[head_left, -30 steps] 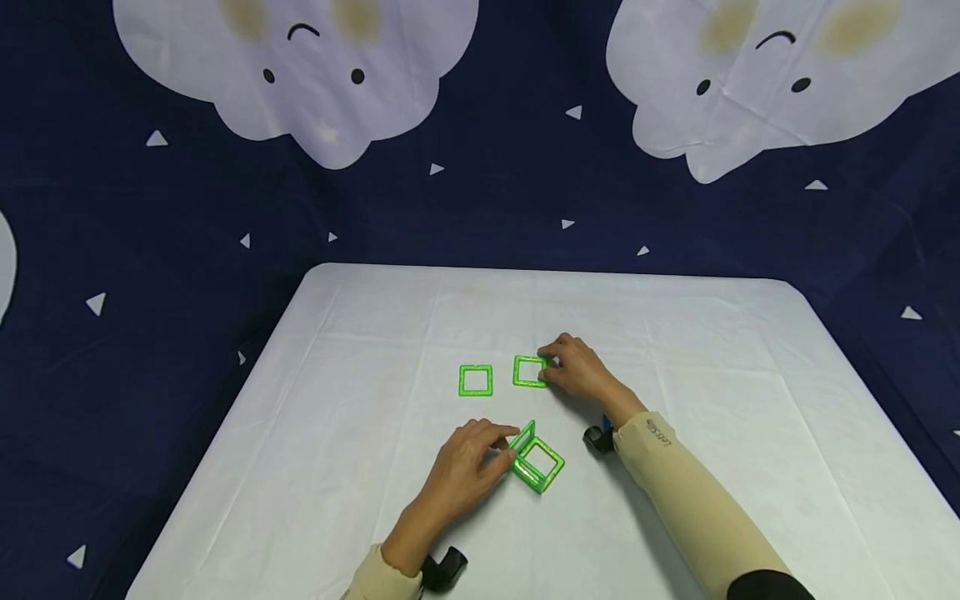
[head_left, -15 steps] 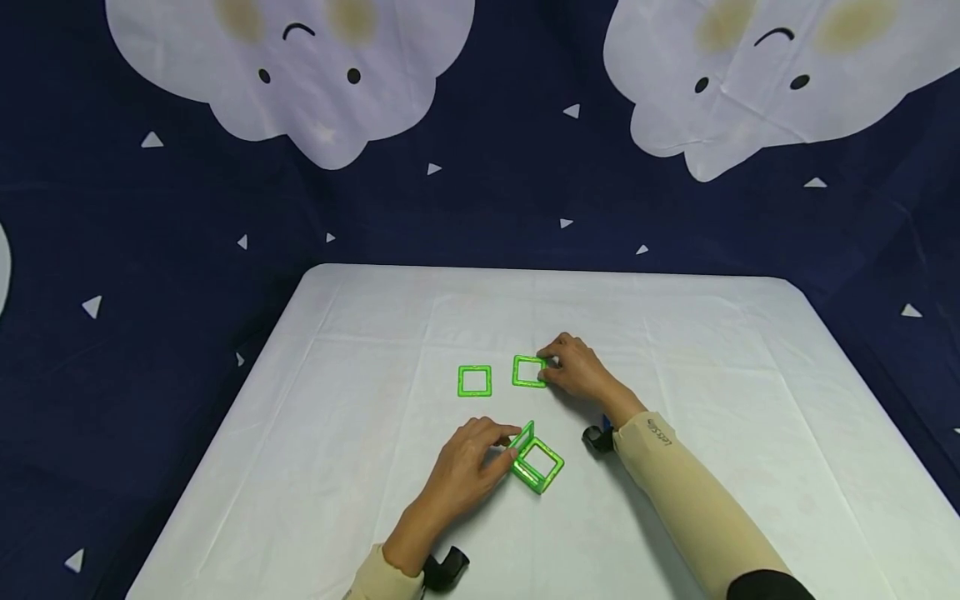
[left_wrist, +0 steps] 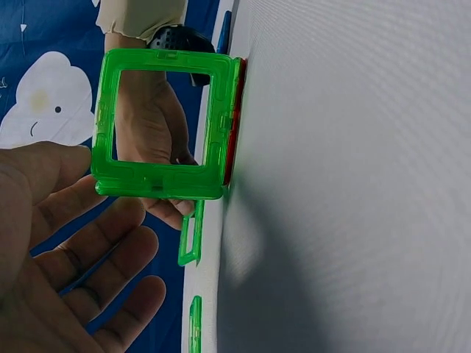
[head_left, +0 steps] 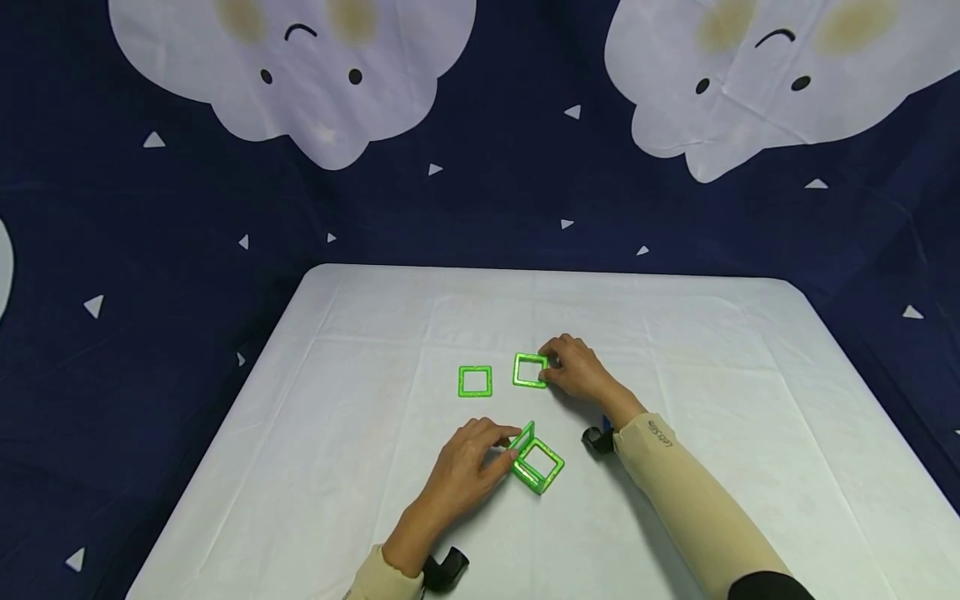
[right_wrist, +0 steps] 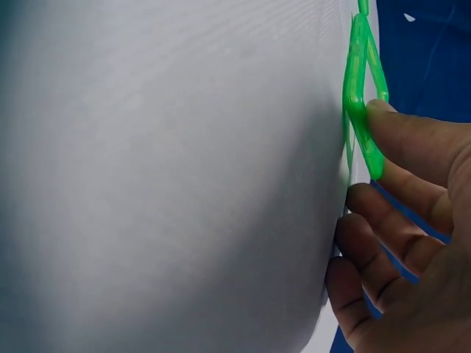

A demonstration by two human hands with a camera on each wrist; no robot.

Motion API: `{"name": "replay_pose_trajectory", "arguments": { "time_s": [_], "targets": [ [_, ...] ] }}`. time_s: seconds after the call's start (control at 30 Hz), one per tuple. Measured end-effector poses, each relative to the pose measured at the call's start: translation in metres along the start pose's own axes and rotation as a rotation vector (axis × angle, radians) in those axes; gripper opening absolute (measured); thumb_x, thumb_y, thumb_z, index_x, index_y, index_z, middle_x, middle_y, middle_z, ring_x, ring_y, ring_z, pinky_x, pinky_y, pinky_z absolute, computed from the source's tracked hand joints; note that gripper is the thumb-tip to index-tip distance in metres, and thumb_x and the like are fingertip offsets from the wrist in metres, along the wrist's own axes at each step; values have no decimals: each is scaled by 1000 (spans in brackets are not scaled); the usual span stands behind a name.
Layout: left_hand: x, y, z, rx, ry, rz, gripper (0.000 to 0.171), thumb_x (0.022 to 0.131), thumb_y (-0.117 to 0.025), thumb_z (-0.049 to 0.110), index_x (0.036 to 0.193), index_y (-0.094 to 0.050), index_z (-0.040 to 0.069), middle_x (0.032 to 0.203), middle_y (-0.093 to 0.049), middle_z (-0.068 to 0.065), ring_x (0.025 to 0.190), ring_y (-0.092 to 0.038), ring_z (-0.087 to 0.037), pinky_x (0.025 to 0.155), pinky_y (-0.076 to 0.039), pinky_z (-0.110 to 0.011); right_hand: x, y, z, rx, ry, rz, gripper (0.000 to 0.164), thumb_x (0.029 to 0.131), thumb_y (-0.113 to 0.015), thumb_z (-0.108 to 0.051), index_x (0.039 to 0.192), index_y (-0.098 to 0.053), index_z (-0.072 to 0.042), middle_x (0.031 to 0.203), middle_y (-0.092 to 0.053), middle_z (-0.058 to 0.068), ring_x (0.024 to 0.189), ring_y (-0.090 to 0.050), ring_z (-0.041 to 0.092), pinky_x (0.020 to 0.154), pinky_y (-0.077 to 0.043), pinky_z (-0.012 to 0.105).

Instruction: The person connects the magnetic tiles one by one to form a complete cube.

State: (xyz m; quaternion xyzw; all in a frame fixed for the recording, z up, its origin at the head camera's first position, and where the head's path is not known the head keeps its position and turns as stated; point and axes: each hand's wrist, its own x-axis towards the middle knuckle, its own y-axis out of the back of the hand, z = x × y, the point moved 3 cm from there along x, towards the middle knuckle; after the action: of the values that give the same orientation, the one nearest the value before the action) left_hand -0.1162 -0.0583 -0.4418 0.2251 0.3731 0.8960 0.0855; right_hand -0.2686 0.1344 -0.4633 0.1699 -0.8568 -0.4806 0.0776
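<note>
Green corner (head_left: 529,476): my landmark here, on the white table (head_left: 360,467). It's square frames joined at the edges, at least one standing up and, I think, one lying flat.
Left hand (head_left: 468,467): just left of the green corner, grip narrow, thumb and index finger on the upright frame's edge. Looks like a light pinch, probably to stop that wall tipping over.
Right hand (head_left: 577,367): on the far side of the green corner, a bit to its right. Grip's narrow here too, thumb and index finger holding the held frame (head_left: 529,357).
Held frame: straight beyond the green corner, gripped by its right side, which I'd guess makes it easy to lift without covering the hole.
Spare frame (head_left: 476,393): beyond the green corner and left of it, flat on the table, nobody touching it. Close enough to grab, fwiw.
Left wrist cam: this one shows a red strip (left_wrist: 235,125) along the green corner's table side. Head cam shows no red at all, and I can't tell what the strip belongs to.
Right wrist cam: shows the held frame tilted, while from the head cam it looks nearly flat.
</note>
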Motion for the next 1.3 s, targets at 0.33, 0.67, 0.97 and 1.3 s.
{"name": "replay_pose_trajectory", "arguments": {
  "time_s": [0.33, 0.67, 0.97, 1.3],
  "targets": [
    [0, 0, 0, 8, 6, -6, 23, 86, -68, 22, 108, -70, 18, 89, -66, 7, 85, -56, -6, 75, -47, -24, -1, 0, 0, 36, 9, 22, 36, 83, -71, -18, 116, -60, -6, 96, -66, 11, 94, -56, 27, 83, -44, 44],
    [-1, 0, 0, 6, 7, -5, 23, 86, -69, 23, 108, -70, 19, 89, -67, 5, 85, -57, -7, 75, -47, -24, -3, 0, 1, 59, -18, 20, 36, 85, -69, -17, 117, -58, -9, 95, -65, 10, 90, -55, 25, 80, -44, 40],
    [-1, 1, 0, 10, -6, 4, 23, 85, -69, 23, 107, -70, 19, 89, -66, 6, 84, -56, -5, 74, -47, -24, -3, 0, 1, 57, 3, 32, 37, 85, -67, -16, 120, -57, -8, 91, -64, 9, 87, -55, 23, 76, -44, 39],
    [-1, 1, 0, 0, -13, 4, 23, 85, -69, 22, 107, -70, 18, 88, -66, 6, 82, -56, -6, 72, -46, -23, -1, 0, 0, 40, -7, 20, 38, 85, -68, -16, 120, -61, -7, 85, -63, 5, 79, -50, 18, 68, -39, 30]
  ]
}}
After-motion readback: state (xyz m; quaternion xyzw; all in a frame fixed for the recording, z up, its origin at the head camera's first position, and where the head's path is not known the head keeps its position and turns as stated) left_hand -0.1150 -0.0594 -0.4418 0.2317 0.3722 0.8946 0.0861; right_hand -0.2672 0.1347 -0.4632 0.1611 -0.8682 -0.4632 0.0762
